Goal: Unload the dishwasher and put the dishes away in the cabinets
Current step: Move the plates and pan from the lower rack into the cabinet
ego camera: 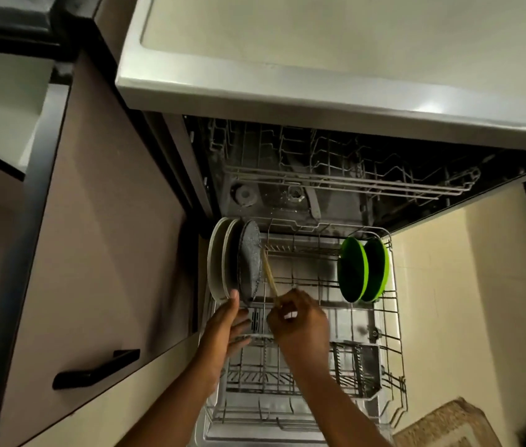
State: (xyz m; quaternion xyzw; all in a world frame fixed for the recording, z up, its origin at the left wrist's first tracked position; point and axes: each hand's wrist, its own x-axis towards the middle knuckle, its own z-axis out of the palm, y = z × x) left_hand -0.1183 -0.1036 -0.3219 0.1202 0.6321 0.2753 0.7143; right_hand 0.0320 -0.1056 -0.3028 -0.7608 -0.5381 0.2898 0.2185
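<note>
The dishwasher's lower rack [394, 317] is pulled out over the open door. At its left end stand two white plates [219, 262] and a grey speckled plate [249, 259] on edge. Two green plates [353, 272] stand on edge at the right. My right hand [300, 321] pinches a thin wooden stick [269, 275] that leans against the grey plate. With straight fingers, my left hand [226, 330] reaches the lower rim of the plates beside a small grey cutlery basket [257, 321].
The upper rack [352, 175] sits inside the machine, with nothing visible in it. A tan cabinet door with a black handle [95, 369] stands at the left. The white countertop [319, 59] overhangs the dishwasher. A woven mat [455, 427] lies on the tiled floor at the right.
</note>
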